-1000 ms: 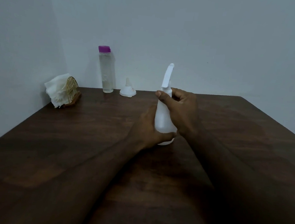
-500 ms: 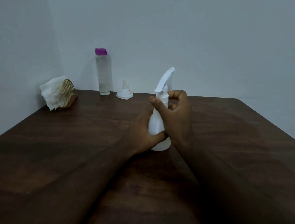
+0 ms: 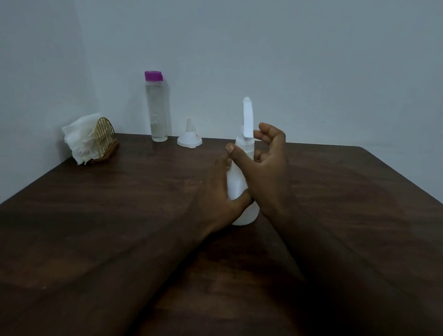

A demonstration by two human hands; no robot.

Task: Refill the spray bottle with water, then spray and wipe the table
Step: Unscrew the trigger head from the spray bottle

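Observation:
A white spray bottle (image 3: 236, 181) stands upright on the dark wooden table (image 3: 105, 211), near the middle. My left hand (image 3: 219, 194) wraps around its lower body from the left. My right hand (image 3: 268, 166) is at the bottle's neck with its fingers spread apart; the thumb lies against the neck below the white spray head (image 3: 247, 117). A clear water bottle with a purple cap (image 3: 157, 107) stands at the back by the wall. Beside it sits a small white funnel (image 3: 189, 137), spout up.
White tissues in a gold wire holder (image 3: 90, 139) stand at the back left corner by the wall. The table's right edge runs diagonally at the far right. Walls close in at the back and left.
My right hand has loosened from its closed grip on the neck, fingers now spread. The spray head has turned between frames. My left hand keeps holding the bottle's body.

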